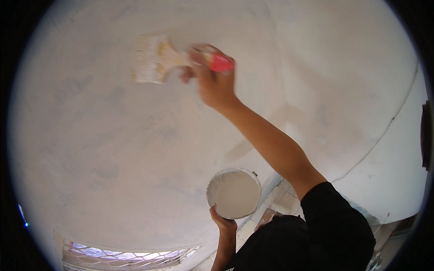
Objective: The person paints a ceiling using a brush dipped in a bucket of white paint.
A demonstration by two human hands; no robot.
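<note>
A wide paintbrush (156, 59) lies flat against a pale, patchy wall (113, 135), its long axis roughly level, bristles to the left and red handle to the right. The right hand (212, 77), raised high, has its grip wrapped tight round that handle, hiding most of it. Lower down, the left hand (223, 222) cups a round bucket of white paint (234, 193) from beneath, fingers mostly hidden; a barred window (129, 256) is cut off below.

Wall: a big white wall (135, 135), with faint grey patches.
Corner: a second white wall (343, 81) meets it on the right.
Window: a window (126, 255) with a criss-cross grille, low down, bright.
Floor: pale tiles (282, 198) below.
</note>
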